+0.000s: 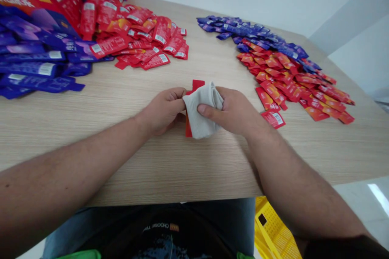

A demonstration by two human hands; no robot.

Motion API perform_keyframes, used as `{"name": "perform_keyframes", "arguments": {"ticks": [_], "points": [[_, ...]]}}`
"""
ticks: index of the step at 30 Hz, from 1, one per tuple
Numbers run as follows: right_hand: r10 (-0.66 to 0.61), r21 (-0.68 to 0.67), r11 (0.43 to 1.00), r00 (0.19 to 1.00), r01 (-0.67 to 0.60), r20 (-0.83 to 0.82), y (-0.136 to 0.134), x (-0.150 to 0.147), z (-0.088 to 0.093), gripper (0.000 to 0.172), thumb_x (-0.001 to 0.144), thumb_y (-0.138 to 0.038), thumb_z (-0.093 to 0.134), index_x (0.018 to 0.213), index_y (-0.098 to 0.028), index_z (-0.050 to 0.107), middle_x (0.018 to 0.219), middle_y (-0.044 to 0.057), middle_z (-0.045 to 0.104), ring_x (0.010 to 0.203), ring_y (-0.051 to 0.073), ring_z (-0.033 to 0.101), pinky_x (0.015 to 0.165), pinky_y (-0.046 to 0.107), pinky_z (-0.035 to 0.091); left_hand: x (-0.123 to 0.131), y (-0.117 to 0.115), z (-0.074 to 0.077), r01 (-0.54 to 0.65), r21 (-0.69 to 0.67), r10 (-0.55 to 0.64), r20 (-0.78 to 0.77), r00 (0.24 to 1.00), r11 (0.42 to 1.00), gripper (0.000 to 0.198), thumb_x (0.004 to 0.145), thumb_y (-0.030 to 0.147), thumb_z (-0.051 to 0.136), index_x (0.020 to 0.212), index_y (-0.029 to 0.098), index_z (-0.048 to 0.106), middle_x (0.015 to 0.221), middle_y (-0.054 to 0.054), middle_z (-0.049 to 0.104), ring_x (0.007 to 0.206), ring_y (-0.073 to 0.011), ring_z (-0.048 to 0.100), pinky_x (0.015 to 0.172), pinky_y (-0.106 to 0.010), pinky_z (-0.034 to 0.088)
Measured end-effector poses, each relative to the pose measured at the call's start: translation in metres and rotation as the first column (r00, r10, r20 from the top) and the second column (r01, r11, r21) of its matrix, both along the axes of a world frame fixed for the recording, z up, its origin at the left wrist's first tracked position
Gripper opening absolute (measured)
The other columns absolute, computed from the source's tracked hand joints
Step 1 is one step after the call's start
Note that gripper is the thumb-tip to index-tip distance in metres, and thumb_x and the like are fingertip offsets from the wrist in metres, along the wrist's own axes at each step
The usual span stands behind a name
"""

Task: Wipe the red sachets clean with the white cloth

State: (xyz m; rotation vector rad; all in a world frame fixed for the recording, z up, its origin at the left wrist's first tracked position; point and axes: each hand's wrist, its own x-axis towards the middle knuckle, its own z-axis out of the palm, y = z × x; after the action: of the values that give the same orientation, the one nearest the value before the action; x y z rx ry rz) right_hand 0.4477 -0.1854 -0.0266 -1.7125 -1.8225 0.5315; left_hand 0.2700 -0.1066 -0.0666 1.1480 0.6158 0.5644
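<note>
Clamped on the folded white ribbed cloth [202, 115] with the fingers of the right hand [235, 107], thumb across the front; pinching the red packet [198, 85] by its left side with those of the left hand [162, 109]. Seen beyond the cloth's far edge and along its left; cannot tell whether inside or just behind. Best to align packet and ribbed edge over bare counter [170, 182], press lightly, and avoid creasing either. Stay clear of the red heap [288, 83] on the right, to avoid dragging loose packets.
</note>
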Motion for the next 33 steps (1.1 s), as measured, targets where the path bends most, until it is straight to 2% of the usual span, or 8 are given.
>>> {"name": "perform_keyframes", "arguments": {"ticks": [5, 11, 17, 20, 24, 27, 30, 33], "points": [[0.036, -0.006, 0.999, 0.999, -0.036, 0.033, -0.004, -0.004, 0.005, 0.036, 0.084, -0.050, 0.064, 0.098, -0.017, 0.069, 0.087, 0.004, 0.072, 0.074, 0.020, 0.062, 0.067, 0.030, 0.042, 0.001, -0.001, 0.004, -0.032, -0.097, 0.037, 0.045, 0.998, 0.995, 0.017, 0.065, 0.014, 0.068, 0.065, 0.018, 0.052, 0.060, 0.002, 0.057, 0.056, -0.0115, 0.055, 0.055, -0.024, 0.047], [0.120, -0.022, 0.993, 0.978, -0.118, 0.171, -0.005, -0.017, 0.002, 0.030, 0.083, -0.047, 0.065, 0.091, -0.018, 0.066, 0.086, 0.004, 0.069, 0.075, 0.018, 0.059, 0.066, 0.029, 0.037, 0.000, 0.001, 0.009, -0.107, -0.091, 0.111, 0.037, 0.993, 0.990, 0.019, 0.063, 0.008, 0.060, 0.058, 0.018, 0.045, 0.051, 0.004, 0.047, 0.044, -0.0078, 0.043, 0.044, -0.020, 0.034], [0.269, -0.221, 0.950, 0.940, -0.222, 0.208, -0.006, -0.012, 0.009, 0.028, 0.082, -0.046, 0.067, 0.091, -0.020, 0.067, 0.083, 0.002, 0.070, 0.071, 0.017, 0.059, 0.064, 0.028, 0.037, -0.002, 0.007, 0.007, -0.092, -0.070, 0.096, 0.048, 0.994, 0.993, 0.011, 0.066, 0.010, 0.059, 0.069, 0.018, 0.051, 0.063, 0.001, 0.059, 0.057, -0.0124, 0.057, 0.055, -0.025, 0.046], [0.149, -0.189, 0.974, 0.982, -0.125, 0.118, -0.004, 0.003, 0.013, 0.030, 0.081, -0.047, 0.069, 0.095, -0.020, 0.069, 0.084, 0.002, 0.072, 0.071, 0.018, 0.062, 0.065, 0.029, 0.040, -0.004, 0.006, 0.006, -0.064, -0.032, 0.064, 0.024, 0.998, 0.997, 0.011, 0.067, 0.011, 0.060, 0.070, 0.018, 0.053, 0.066, 0.001, 0.060, 0.060, -0.0137, 0.059, 0.058, -0.027, 0.048], [-0.110, -0.001, 0.994, 0.994, 0.110, -0.006, 0.003, 0.019, 0.007, 0.038, 0.084, -0.054, 0.064, 0.095, -0.018, 0.069, 0.083, 0.004, 0.072, 0.073, 0.021, 0.063, 0.065, 0.031, 0.043, -0.007, 0.001, 0.004, 0.169, 0.075, -0.164, -0.066, 0.984, 0.983, 0.009, 0.067, 0.014, 0.064, 0.069, 0.017, 0.055, 0.066, 0.000, 0.061, 0.062, -0.0148, 0.060, 0.061, -0.028, 0.049], [-0.159, 0.027, 0.987, 0.986, 0.160, -0.040, 0.007, 0.021, 0.000, 0.041, 0.087, -0.056, 0.060, 0.094, -0.017, 0.068, 0.081, 0.004, 0.071, 0.072, 0.021, 0.062, 0.065, 0.031, 0.043, -0.006, -0.003, 0.001, 0.252, 0.106, -0.247, -0.061, 0.967, 0.962, 0.009, 0.067, 0.016, 0.065, 0.069, 0.017, 0.056, 0.069, 0.000, 0.064, 0.066, -0.0148, 0.060, 0.064, -0.028, 0.049], [-0.088, 0.000, 0.996, 0.995, 0.088, -0.042, 0.005, 0.013, -0.001, 0.042, 0.085, -0.056, 0.062, 0.098, -0.017, 0.068, 0.085, 0.004, 0.071, 0.074, 0.020, 0.062, 0.066, 0.030, 0.042, -0.003, -0.002, 0.002, 0.106, -0.018, -0.105, 0.006, 0.994, 0.994, 0.012, 0.067, 0.015, 0.063, 0.070, 0.018, 0.052, 0.065, 0.002, 0.060, 0.059, -0.0129, 0.058, 0.060, -0.027, 0.048], [0.085, -0.056, 0.995, 0.996, -0.084, 0.011, -0.001, 0.001, 0.003, 0.040, 0.084, -0.054, 0.065, 0.099, -0.018, 0.068, 0.087, 0.003, 0.071, 0.075, 0.018, 0.061, 0.067, 0.028, 0.040, -0.001, 0.002, 0.007, -0.057, -0.095, 0.059, 0.012, 0.998, 0.994, 0.016, 0.065, 0.012, 0.060, 0.066, 0.019, 0.046, 0.057, 0.004, 0.051, 0.050, -0.0097, 0.049, 0.051, -0.023, 0.041]]}}
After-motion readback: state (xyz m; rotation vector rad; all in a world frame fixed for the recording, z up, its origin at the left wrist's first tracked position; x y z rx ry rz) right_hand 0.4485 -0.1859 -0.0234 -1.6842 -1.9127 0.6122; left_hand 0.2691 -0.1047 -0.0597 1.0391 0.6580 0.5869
